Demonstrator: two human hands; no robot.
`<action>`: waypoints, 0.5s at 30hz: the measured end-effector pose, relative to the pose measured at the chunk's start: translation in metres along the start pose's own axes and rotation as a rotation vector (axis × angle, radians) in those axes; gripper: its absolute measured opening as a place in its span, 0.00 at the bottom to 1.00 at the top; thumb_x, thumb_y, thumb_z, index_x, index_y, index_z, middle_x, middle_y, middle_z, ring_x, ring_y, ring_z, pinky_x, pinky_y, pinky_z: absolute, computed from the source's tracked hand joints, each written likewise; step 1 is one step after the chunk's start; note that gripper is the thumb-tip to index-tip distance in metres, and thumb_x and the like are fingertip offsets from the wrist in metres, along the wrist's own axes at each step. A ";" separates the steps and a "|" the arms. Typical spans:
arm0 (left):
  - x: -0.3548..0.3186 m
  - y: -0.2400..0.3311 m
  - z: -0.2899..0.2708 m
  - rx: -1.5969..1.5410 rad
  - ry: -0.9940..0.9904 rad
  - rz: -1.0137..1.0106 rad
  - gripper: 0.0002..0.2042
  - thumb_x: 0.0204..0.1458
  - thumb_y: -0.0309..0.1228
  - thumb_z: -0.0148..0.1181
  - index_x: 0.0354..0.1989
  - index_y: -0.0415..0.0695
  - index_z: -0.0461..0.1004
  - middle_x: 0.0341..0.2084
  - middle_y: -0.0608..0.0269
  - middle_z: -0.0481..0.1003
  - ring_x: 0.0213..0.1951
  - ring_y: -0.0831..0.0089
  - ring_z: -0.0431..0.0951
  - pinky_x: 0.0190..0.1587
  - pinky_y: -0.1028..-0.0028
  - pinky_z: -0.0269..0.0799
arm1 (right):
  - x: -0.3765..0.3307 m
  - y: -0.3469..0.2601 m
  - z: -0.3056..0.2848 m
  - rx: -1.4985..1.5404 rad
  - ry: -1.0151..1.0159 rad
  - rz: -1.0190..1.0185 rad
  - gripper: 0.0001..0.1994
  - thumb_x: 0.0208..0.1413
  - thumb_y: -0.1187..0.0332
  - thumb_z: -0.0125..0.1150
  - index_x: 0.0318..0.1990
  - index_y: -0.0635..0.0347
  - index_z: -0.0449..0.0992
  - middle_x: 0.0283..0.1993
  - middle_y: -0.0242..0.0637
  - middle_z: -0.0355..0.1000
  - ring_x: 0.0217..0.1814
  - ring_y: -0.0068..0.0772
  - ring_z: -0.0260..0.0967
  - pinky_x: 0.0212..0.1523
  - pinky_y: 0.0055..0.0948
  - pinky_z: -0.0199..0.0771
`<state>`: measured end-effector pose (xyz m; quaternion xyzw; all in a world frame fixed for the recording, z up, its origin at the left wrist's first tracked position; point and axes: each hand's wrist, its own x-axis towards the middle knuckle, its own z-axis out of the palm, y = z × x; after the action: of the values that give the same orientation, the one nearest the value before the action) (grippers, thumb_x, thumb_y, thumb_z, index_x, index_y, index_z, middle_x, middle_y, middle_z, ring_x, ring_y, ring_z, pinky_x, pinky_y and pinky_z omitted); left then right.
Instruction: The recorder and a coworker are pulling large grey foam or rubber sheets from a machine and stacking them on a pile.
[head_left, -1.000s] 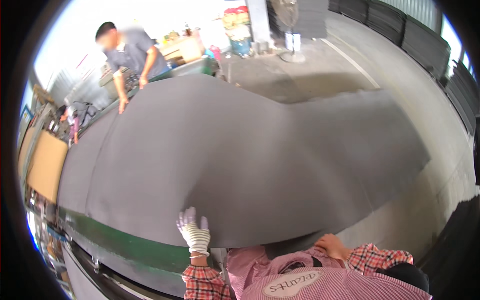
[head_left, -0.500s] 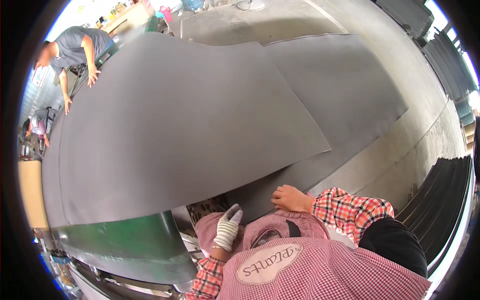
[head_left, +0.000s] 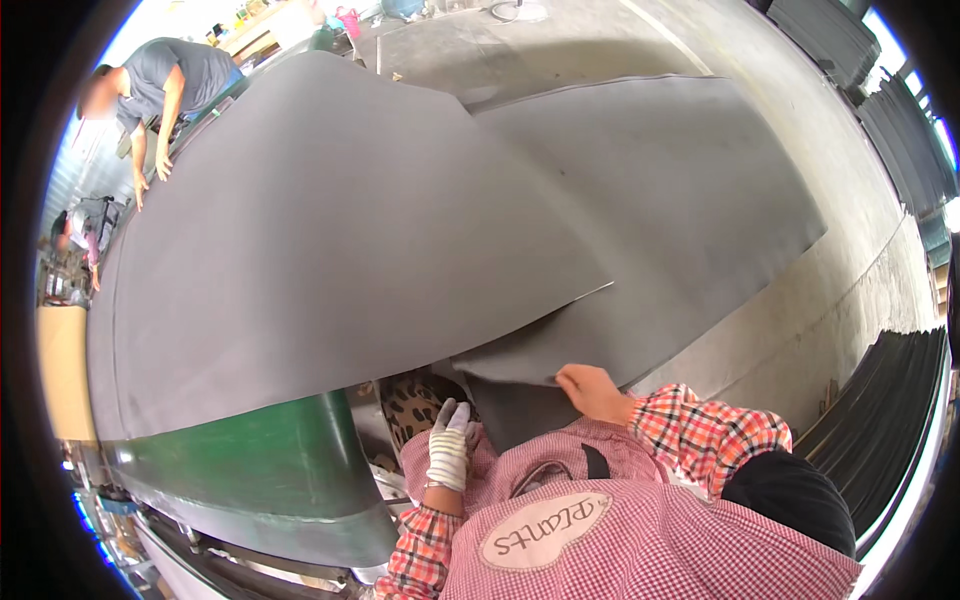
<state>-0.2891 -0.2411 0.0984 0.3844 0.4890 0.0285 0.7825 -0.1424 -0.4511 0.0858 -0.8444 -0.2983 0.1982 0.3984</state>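
Note:
A large, smooth dark grey sheet [head_left: 300, 230] drapes over a green curved surface [head_left: 255, 465] on my left. Its corner overlaps a second grey sheet [head_left: 690, 200], which spreads to the right. My bare right hand [head_left: 592, 392] is closed on the near edge of that second sheet, which is lifted and bent over at the fingers. My left hand [head_left: 450, 445], in a white knit glove, is beside my lap with its fingers stretched upward and nothing visible in them. It is just below the near edge of the first sheet.
A co-worker in a grey shirt [head_left: 185, 80] leans over the far left edge, both hands at the sheet. Another person [head_left: 92, 255] is partly visible farther left. Stacked dark strips [head_left: 870, 430] stand at right. A tan block [head_left: 63, 370] sits far left. Concrete floor [head_left: 750, 330] lies beyond the sheets.
My right hand has taken up the second sheet's near edge, which is now raised and folded. The first sheet's corner has shifted left. The co-worker's hands have moved slightly along the far edge.

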 end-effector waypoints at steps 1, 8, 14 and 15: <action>0.006 0.003 0.002 -0.005 0.001 0.008 0.27 0.49 0.36 0.57 0.55 0.41 0.57 0.43 0.60 0.68 0.42 0.70 0.70 0.46 0.72 0.65 | 0.000 -0.007 -0.006 -0.001 0.000 -0.009 0.08 0.52 0.66 0.48 0.30 0.62 0.70 0.30 0.45 0.68 0.35 0.47 0.65 0.37 0.37 0.64; 0.047 0.042 0.055 -0.178 -0.279 -0.313 0.28 0.43 0.48 0.59 0.50 0.43 0.64 0.44 0.55 0.69 0.45 0.62 0.69 0.47 0.61 0.65 | -0.020 -0.003 -0.019 -0.102 -0.090 -0.242 0.05 0.49 0.69 0.51 0.31 0.59 0.71 0.31 0.40 0.69 0.36 0.44 0.65 0.38 0.36 0.65; 0.117 -0.021 0.046 0.722 -0.052 -0.063 0.26 0.41 0.32 0.58 0.50 0.33 0.63 0.46 0.53 0.69 0.45 0.62 0.69 0.50 0.68 0.62 | -0.025 0.034 -0.045 -0.078 0.119 -0.025 0.12 0.45 0.62 0.57 0.34 0.59 0.72 0.33 0.41 0.69 0.37 0.42 0.66 0.41 0.34 0.63; 0.153 -0.043 0.011 0.839 0.012 0.014 0.29 0.41 0.32 0.57 0.53 0.33 0.59 0.47 0.52 0.68 0.46 0.63 0.69 0.49 0.69 0.63 | -0.022 0.034 -0.045 -0.050 0.345 0.049 0.16 0.44 0.59 0.59 0.37 0.59 0.71 0.35 0.43 0.69 0.38 0.41 0.66 0.43 0.33 0.63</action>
<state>-0.2149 -0.2134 -0.0401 0.6729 0.4602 -0.1657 0.5549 -0.1210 -0.5080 0.0884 -0.8825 -0.2096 0.0525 0.4177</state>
